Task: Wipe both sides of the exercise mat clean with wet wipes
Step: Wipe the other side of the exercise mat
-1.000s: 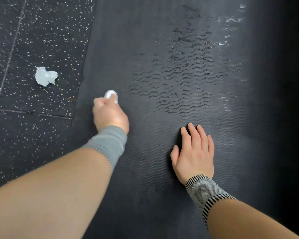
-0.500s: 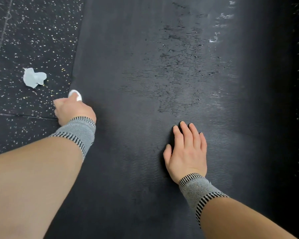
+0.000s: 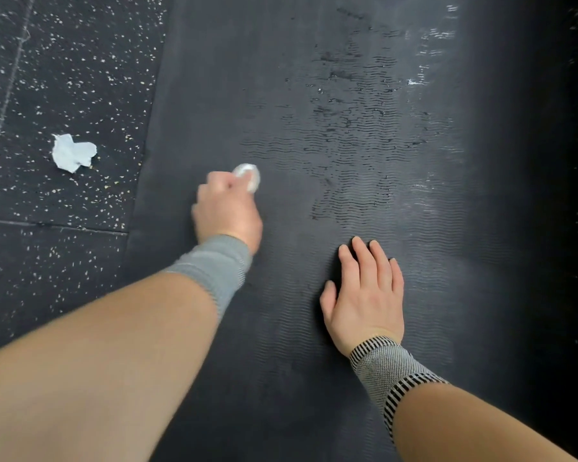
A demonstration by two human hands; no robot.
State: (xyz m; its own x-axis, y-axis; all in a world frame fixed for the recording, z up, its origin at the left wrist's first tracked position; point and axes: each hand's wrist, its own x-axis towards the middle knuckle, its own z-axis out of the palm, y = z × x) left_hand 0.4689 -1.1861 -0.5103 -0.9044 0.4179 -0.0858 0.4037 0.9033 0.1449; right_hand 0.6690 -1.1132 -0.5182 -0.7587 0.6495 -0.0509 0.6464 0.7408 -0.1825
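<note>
A dark ribbed exercise mat (image 3: 314,378) lies flat on the floor and fills the middle of the view, with wet streaks across its far half. My left hand (image 3: 227,211) grips a small bunched wet wipe (image 3: 249,176) and presses it on the mat's left part; the hand is motion-blurred. My right hand (image 3: 364,291) lies flat on the mat, fingers straight and together, nearer to me and to the right of the left hand.
A crumpled white wipe (image 3: 72,153) lies on the speckled black rubber floor (image 3: 47,78), left of the mat's edge. More speckled floor shows along the far right edge of the view.
My left hand swung with the wipe out to the mat's left edge, then back right onto the mat. My right hand has stayed flat in place.
</note>
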